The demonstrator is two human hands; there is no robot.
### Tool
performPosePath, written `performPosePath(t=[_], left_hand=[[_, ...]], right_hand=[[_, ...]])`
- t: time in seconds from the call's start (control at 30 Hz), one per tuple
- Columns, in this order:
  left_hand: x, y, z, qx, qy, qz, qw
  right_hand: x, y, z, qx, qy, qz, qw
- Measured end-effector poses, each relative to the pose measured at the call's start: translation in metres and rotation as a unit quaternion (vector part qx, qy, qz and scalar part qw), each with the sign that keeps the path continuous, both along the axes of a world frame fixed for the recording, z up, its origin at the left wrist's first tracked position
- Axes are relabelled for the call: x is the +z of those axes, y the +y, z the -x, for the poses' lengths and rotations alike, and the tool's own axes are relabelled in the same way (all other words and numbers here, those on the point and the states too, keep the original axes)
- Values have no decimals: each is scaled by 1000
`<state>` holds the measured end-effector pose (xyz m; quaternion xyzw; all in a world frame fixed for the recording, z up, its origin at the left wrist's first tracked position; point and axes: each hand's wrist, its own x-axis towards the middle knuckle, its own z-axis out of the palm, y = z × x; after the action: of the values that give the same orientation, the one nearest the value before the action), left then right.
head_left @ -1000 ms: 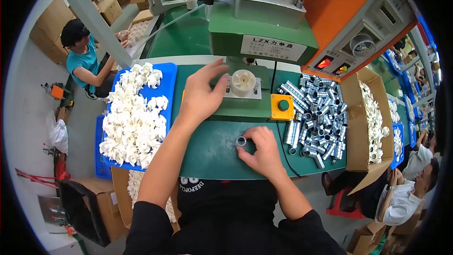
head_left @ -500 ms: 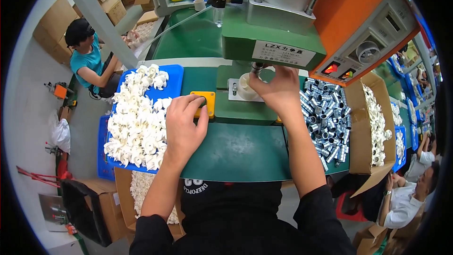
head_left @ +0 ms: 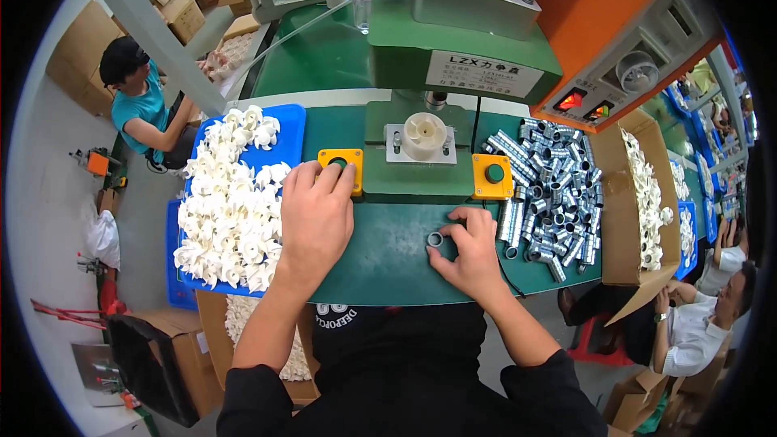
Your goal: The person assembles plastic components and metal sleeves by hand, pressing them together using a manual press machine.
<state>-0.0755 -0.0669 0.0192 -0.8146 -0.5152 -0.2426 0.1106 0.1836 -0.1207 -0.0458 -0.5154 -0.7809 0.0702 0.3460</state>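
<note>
Left hand (head_left: 316, 214): flat and open, palm down on the green bench (head_left: 388, 263), gripping nothing; its fingertips lie on the left yellow button box (head_left: 341, 163) and cover part of the green button. Right hand (head_left: 468, 252): loosely curled on the bench, thumb and forefinger touching a small metal ring (head_left: 435, 239) that lies flat on the green surface just left of the hand; the ring is touched, not lifted or clamped.

Between and beyond the two hands stands the green base of the press (head_left: 417, 163). On its metal plate sits a white plastic impeller (head_left: 425, 133), upright, directly beneath the press head. A second yellow button box (head_left: 493, 176) with a green button stands at the right edge of the base, just above the right hand.

Right of that hand lies a heap of metal sleeves (head_left: 550, 186), loose on the bench, the nearest ones just beside the fingers. Further right, an open cardboard box (head_left: 619, 218) holds white impellers. Left of the left hand, a blue tray (head_left: 290, 125) carries a large pile of white impellers (head_left: 231, 202), touching the hand's outer edge. Other people sit at the far left and lower right.
</note>
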Motion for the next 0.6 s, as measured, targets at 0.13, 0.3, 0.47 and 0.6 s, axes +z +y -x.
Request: performPosePath(t=[0.13,0.3,0.47,0.6], left_hand=[[2,0,3,6,23,-5,1000],[1,3,4,-6,8,38,999],[4,23,24,-38,-132,135,981],[8,72,62,27,-124,102,987]], right_hand=[[22,5,-10,-7,13,4,1000],[34,35,-39,-158,-125,-78,976],[29,43,-45,-140,-111,-66,982],[26,43,-46,-135,-102,-59,984]])
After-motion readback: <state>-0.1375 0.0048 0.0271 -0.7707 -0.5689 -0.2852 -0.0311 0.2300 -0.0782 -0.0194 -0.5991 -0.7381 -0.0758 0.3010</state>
